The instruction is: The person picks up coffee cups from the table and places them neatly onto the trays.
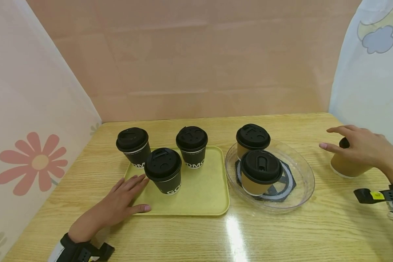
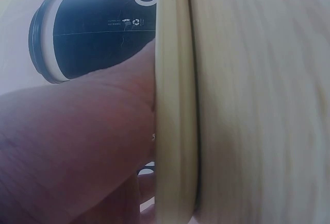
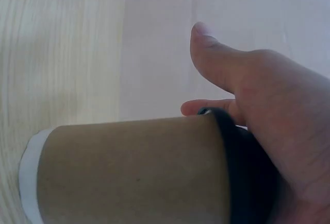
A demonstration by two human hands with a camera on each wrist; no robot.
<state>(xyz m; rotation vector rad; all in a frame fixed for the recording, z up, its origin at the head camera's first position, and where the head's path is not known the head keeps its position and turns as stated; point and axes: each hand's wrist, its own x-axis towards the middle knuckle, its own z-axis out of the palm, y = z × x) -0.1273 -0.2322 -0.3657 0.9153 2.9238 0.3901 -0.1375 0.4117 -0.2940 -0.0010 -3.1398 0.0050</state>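
My left hand [image 1: 122, 200] rests at the left edge of a yellow tray [image 1: 204, 196], fingers spread and thumb lying by the front corner. Right beside those fingers stands a black paper cup [image 1: 169, 185] with a black lid. Two more black lidded cups are behind it: one [image 1: 138, 156] at the tray's back left corner, another [image 1: 194, 158] near its back edge. On the far right, my right hand [image 1: 363, 147] is over a brown paper cup [image 3: 134, 172], its thumb and fingers extended. The black lid [image 3: 255, 172] of that cup is partly hidden by the hand.
Between the tray and the right hand sits a clear round plastic dish [image 1: 304, 182]. One brown lidded cup [image 1: 253, 185] stands in it; another [image 1: 242, 150] stands at its back left rim. Printed sheets [image 1: 216, 72] wall the wooden table at the back and sides.
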